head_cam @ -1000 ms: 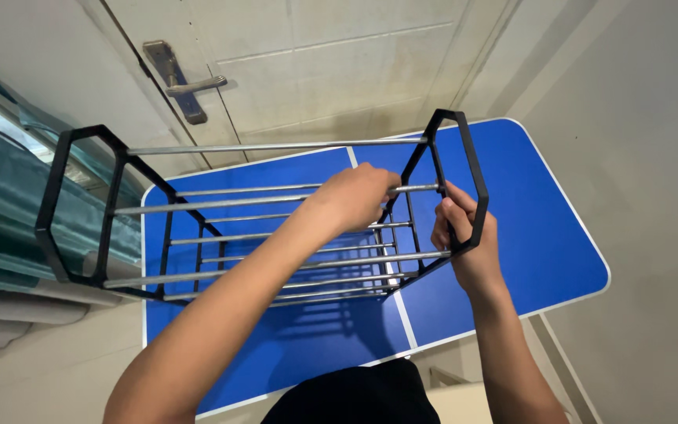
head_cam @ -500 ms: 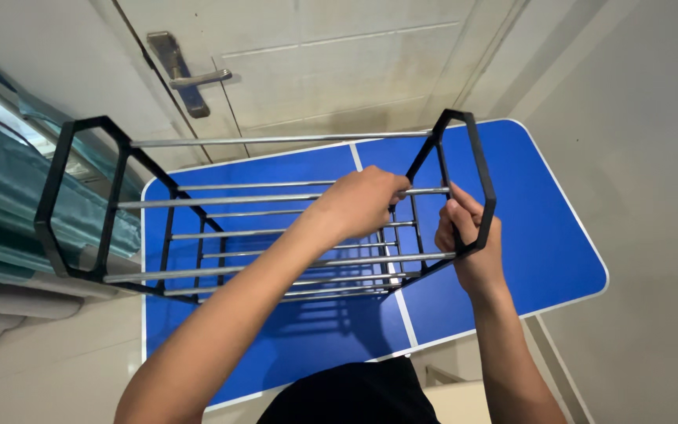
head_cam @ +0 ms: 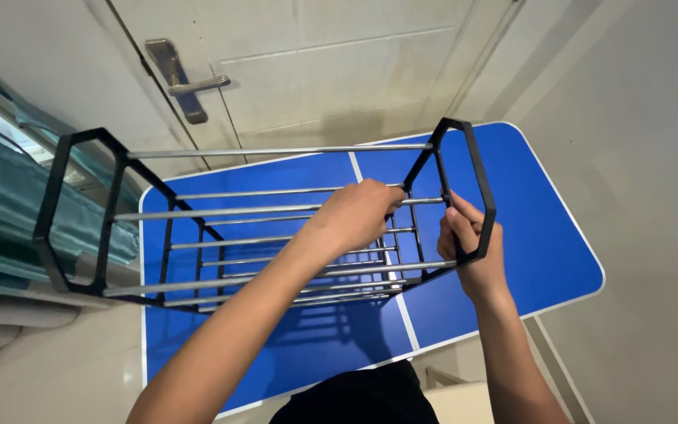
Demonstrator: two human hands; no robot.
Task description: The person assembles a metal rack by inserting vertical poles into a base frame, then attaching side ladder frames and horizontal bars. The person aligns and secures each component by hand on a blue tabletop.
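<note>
A rack of long silver metal rods joined at each end by a black octagonal frame [head_cam: 276, 228] is held above a blue rectangular folding table with a white rim and a white centre seam [head_cam: 543, 235]. The rack lies lengthwise from left to right, tilted a little, with its lower rods close over the tabletop and casting barred shadows on the blue surface.

The left hand [head_cam: 355, 216] reaches in from the lower left and clenches around one of the upper silver rods near the right end frame, fingers curled over the rod. The right hand [head_cam: 468, 247] is clenched on the black right end frame, gripping its lower inner edge, thumb pointing up along the bar. The two hands sit near each other, with a few rods between them.

Beyond the table stands a pale panelled door with a metal lever handle [head_cam: 186, 82]. At the left edge hangs a teal curtain [head_cam: 9, 212]. A plain grey wall [head_cam: 629, 102] fills the right side.
</note>
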